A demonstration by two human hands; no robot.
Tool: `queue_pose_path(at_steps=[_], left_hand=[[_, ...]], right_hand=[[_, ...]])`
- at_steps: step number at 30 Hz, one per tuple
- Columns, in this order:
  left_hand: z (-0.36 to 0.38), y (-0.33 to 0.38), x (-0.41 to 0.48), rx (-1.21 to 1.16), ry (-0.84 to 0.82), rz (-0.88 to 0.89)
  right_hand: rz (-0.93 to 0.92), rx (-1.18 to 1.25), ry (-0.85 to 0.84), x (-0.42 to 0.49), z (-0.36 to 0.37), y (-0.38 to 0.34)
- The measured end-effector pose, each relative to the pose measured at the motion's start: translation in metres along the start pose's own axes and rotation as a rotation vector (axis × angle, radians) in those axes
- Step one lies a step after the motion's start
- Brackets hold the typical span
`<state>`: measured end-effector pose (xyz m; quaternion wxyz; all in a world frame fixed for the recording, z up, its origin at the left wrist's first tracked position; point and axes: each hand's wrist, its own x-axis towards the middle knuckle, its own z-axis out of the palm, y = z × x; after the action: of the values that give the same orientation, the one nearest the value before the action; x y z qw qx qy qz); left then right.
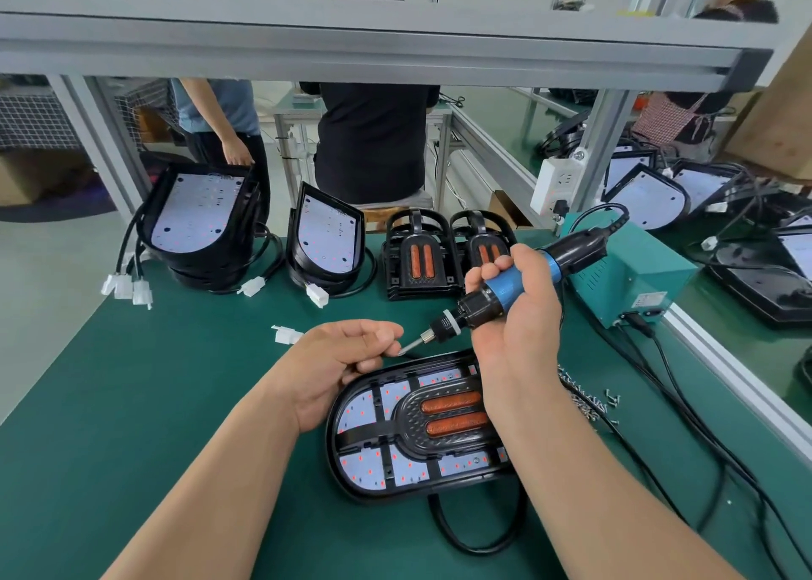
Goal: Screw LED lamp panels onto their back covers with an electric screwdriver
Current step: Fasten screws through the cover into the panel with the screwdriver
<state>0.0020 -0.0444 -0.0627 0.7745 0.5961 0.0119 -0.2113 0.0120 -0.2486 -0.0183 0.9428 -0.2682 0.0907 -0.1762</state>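
A black lamp back cover (351,483) with its white LED panel and two orange strips lies flat on the green mat in front of me. My right hand (514,315) grips the blue and black electric screwdriver (505,287), tilted, with its bit pointing down-left above the lamp's far edge. My left hand (338,359) hovers just left of the bit, with its fingertips pinched together at the bit's tip; whether they hold a screw I cannot tell. A heap of loose screws (584,399) lies right of the lamp.
Stacks of lamp covers with panels (197,223) (327,236) and black inner frames (417,256) stand at the mat's far edge. A teal power box (632,267) sits at right, its black cables trailing along the mat. A white connector (285,335) lies loose. People stand beyond the bench.
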Motion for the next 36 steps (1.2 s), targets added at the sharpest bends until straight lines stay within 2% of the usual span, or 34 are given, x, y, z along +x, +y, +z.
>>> queue_pose_path(at_steps=[12,23,36], left_hand=[[-0.0024,0.0004,-0.0005,-0.014,-0.054,0.011],[-0.0023,0.0009,-0.0018,-0.005,-0.061,0.025],[-0.0049,0.0002,-0.0013,0.016,-0.071,0.027]], right_hand=[[-0.088,-0.001,-0.018,-0.0023,0.0007,-0.0021],[-0.118,-0.071,-0.122,-0.0050,0.0034,0.0018],[-0.113,-0.051,-0.095,-0.0031,-0.0003,-0.0007]])
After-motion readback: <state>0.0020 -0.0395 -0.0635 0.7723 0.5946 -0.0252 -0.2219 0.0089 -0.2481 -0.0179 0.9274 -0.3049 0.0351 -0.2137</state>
